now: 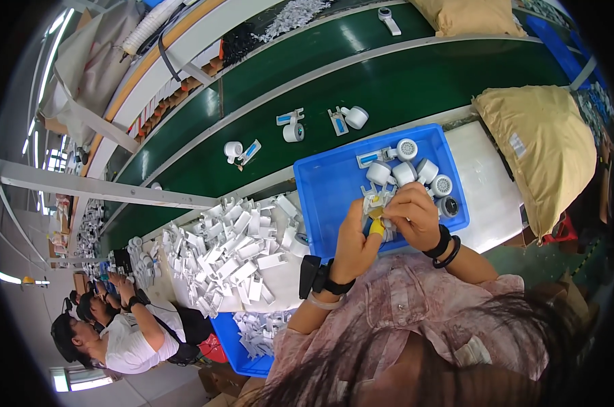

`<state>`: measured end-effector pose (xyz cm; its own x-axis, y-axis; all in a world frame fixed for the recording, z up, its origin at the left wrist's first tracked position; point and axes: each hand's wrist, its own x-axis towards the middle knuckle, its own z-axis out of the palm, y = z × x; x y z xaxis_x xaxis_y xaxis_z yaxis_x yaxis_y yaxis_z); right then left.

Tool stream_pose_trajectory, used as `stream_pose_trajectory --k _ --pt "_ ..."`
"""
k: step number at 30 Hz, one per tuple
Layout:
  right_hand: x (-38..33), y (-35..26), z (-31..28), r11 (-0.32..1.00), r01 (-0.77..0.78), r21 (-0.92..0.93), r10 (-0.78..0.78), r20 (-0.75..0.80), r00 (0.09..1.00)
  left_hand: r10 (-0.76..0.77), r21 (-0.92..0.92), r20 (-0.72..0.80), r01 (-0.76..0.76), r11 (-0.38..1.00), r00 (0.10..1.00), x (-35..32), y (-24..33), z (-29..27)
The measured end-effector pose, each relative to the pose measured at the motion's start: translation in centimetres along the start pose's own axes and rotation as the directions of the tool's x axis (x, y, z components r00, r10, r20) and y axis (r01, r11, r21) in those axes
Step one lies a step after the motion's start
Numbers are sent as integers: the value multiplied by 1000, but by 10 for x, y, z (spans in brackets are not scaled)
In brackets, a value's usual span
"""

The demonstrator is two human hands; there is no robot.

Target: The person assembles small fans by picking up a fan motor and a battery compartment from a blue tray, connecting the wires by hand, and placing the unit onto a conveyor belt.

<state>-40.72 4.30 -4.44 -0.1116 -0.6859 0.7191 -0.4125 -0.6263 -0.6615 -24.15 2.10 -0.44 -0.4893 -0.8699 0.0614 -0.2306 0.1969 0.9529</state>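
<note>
**White workbench beside a green conveyor belt**

A white workbench top (486,183) is seen beside a long dark green conveyor belt (388,88). On the bench are set a shallow blue plastic tray (320,183), a heap of small white plastic brackets (225,251) and a tan padded sack (544,146). On the belt, white round capped parts with blue-labelled white clips (292,126) are spaced apart.

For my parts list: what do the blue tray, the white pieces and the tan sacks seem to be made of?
Blue tray: likely moulded plastic, smooth, even colour, slight sheen. White pieces: probably hard plastic, glossy with crisp edges. Tan sacks: seemingly woven or paper-like, matte and creased; cannot tell which.
</note>
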Motion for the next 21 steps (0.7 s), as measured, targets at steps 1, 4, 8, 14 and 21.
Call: stream_pose_trajectory --k 1,4,8,14,21 --pt "0 0 -1 1000 3 -5 -3 3 1000 0 -7 6 0 1000 1000 0 0 0" --pt "0 1 -1 1000 7 -9 -7 0 1000 17 2 4 -17 1000 1000 2 1 2" --pt "1 0 -2 1000 14 -11 -14 -10 1000 20 9 -12 -20 1000 1000 2 5 2" --pt "0 0 -2 1000 -23 -19 23 13 1000 18 -38 15 -18 999 1000 0 1 2" --pt "4 0 -1 998 -63 15 63 35 997 -48 -188 54 58 980 997 -2 -5 -2"
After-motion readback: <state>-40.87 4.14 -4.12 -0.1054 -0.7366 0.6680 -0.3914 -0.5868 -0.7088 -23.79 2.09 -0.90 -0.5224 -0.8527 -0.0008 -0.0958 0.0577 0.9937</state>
